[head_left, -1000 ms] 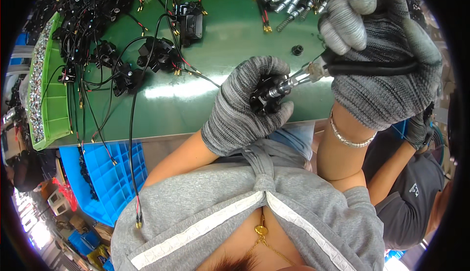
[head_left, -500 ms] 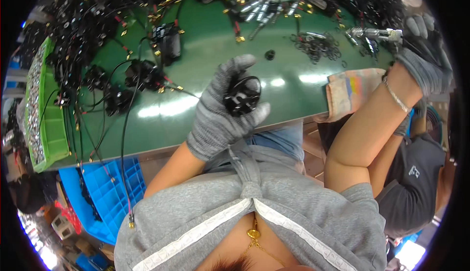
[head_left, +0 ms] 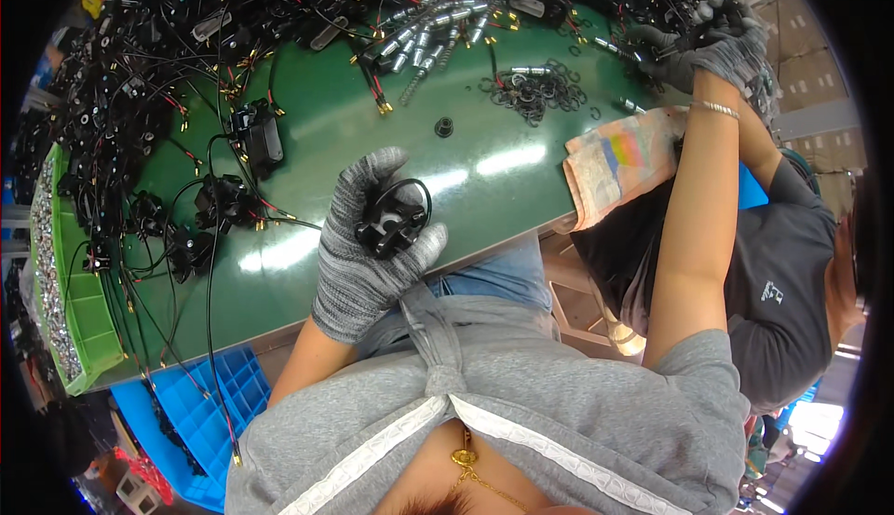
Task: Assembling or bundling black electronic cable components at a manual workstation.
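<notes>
My left hand (head_left: pixel 358 254), in a striped grey glove, is closed around a black moulded plastic part (head_left: pixel 391 226) with a loop of black cable. It holds the part over the table's near edge. My right arm stretches to the far right, where my gloved right hand (head_left: pixel 728 49) is above small parts. Its fingers look bent, but overlapping grey glove shapes hide their grip. Silver metal rods (head_left: pixel 616 49) lie close to these gloves. A small black cap (head_left: pixel 444 127) stands on the green table (head_left: pixel 372 142) beyond my left hand.
Black cabled parts (head_left: pixel 219 203) crowd the left and far side. Silver cylinders (head_left: pixel 424 45) and black rings (head_left: pixel 535 91) lie beyond the cap. A folded cloth (head_left: pixel 615 161) overhangs the near edge. A green bin (head_left: pixel 93 319) stands left; a co-worker (head_left: pixel 782 264) is at the right.
The whole view has shifted, with the table's contents appearing further left. My right hand has moved inward over the parts at the far right. My left hand keeps hold of the black plastic part.
</notes>
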`<state>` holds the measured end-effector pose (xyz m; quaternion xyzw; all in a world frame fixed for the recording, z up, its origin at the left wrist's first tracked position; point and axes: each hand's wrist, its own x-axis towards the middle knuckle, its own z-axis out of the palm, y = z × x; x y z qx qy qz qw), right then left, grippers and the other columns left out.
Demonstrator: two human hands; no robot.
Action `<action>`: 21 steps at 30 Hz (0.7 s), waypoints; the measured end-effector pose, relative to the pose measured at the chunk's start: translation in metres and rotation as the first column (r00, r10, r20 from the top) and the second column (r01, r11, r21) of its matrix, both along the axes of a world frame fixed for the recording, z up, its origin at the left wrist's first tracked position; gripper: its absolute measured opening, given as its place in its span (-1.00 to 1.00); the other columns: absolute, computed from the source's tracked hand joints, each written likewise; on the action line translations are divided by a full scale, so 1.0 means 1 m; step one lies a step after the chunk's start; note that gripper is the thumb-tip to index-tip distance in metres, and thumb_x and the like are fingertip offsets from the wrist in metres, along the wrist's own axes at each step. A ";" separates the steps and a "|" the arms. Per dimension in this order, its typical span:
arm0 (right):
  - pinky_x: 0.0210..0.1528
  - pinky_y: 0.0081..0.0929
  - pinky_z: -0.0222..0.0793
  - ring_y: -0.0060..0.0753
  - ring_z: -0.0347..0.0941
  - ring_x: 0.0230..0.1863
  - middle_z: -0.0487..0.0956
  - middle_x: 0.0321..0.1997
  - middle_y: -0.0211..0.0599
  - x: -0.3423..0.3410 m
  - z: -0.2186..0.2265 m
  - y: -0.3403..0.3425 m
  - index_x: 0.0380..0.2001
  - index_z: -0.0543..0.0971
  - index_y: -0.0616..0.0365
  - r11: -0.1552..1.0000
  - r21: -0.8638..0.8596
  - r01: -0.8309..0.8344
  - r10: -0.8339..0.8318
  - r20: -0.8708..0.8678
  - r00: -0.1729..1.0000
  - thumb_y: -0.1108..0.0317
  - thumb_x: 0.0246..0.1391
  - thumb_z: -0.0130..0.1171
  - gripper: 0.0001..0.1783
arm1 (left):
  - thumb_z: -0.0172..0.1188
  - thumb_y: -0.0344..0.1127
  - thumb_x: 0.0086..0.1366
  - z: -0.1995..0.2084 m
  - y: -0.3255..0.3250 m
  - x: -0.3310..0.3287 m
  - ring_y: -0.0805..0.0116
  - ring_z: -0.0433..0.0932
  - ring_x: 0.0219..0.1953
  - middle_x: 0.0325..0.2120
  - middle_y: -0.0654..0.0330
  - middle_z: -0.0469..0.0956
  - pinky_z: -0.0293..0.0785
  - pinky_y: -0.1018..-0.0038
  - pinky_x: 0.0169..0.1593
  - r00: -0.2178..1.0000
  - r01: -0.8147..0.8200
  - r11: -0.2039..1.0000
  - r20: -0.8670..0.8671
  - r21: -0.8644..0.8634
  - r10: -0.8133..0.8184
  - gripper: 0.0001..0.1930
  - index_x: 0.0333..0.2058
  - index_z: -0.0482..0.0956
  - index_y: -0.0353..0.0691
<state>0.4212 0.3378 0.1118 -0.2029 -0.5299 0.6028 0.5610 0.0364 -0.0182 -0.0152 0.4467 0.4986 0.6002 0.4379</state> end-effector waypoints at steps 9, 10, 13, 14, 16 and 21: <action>-0.37 -0.66 0.44 -0.60 0.46 -0.45 0.53 -0.41 -0.38 -0.192 -0.032 -0.112 -0.25 0.60 0.14 0.768 0.632 -0.107 -0.254 0.453 0.854 0.25 0.16 0.11 -0.79 | 0.41 -0.55 -0.06 0.000 -0.001 -0.003 0.43 0.53 -0.12 -0.20 0.24 0.54 0.47 0.48 0.01 0.998 0.017 0.997 -0.067 0.070 -0.012 -0.22 0.17 0.26 -0.14; -0.40 -0.60 0.45 -0.55 0.47 -0.46 0.53 -0.38 -0.34 -0.197 -0.032 -0.110 -0.18 0.57 0.12 0.762 0.617 -0.197 -0.313 0.617 0.722 0.27 0.17 0.06 -0.77 | 0.41 -0.55 -0.06 0.002 -0.002 -0.003 0.43 0.53 -0.12 -0.20 0.24 0.54 0.47 0.48 0.01 0.998 0.018 0.997 -0.066 0.069 -0.014 -0.22 0.17 0.26 -0.14; -0.35 -0.56 0.41 -0.53 0.40 -0.52 0.52 -0.53 -0.43 -0.223 -0.036 -0.113 -0.16 0.60 0.05 0.866 0.441 -0.236 -0.356 0.875 0.329 0.43 0.14 0.09 -0.79 | 0.42 -0.53 -0.06 0.006 -0.003 -0.002 0.45 0.51 -0.09 -0.17 0.23 0.54 0.47 0.48 0.02 0.997 0.022 0.999 0.073 0.032 -0.024 -0.25 0.15 0.29 -0.15; -0.34 -0.53 0.43 -0.51 0.43 -0.50 0.54 -0.51 -0.38 -0.225 -0.043 -0.105 -0.15 0.59 0.03 0.786 0.551 -0.280 -0.449 0.821 0.354 0.42 0.13 0.08 -0.78 | 0.42 -0.52 -0.06 0.004 -0.003 -0.001 0.45 0.51 -0.08 -0.16 0.22 0.53 0.47 0.48 0.02 0.993 0.031 0.998 0.110 0.059 -0.037 -0.27 0.13 0.32 -0.15; -0.33 -0.50 0.44 -0.50 0.46 -0.48 0.56 -0.49 -0.33 -0.223 -0.048 -0.096 -0.13 0.59 0.01 0.689 0.650 -0.320 -0.534 0.754 0.382 0.41 0.13 0.08 -0.76 | 0.43 -0.52 -0.06 0.005 -0.002 -0.002 0.46 0.50 -0.07 -0.15 0.22 0.53 0.47 0.48 0.02 0.988 0.039 0.995 0.147 0.088 -0.051 -0.30 0.10 0.35 -0.15; -0.27 -0.39 0.49 -0.29 0.54 -0.45 0.60 -0.44 -0.14 -0.235 -0.045 -0.091 -0.05 0.56 -0.03 0.864 0.256 -0.433 -0.347 0.927 -0.143 0.41 0.13 -0.02 -0.67 | 0.43 -0.52 -0.06 0.009 -0.004 -0.004 0.45 0.50 -0.07 -0.13 0.23 0.53 0.47 0.48 0.04 0.996 0.075 0.994 0.047 0.078 -0.079 -0.37 0.04 0.43 -0.15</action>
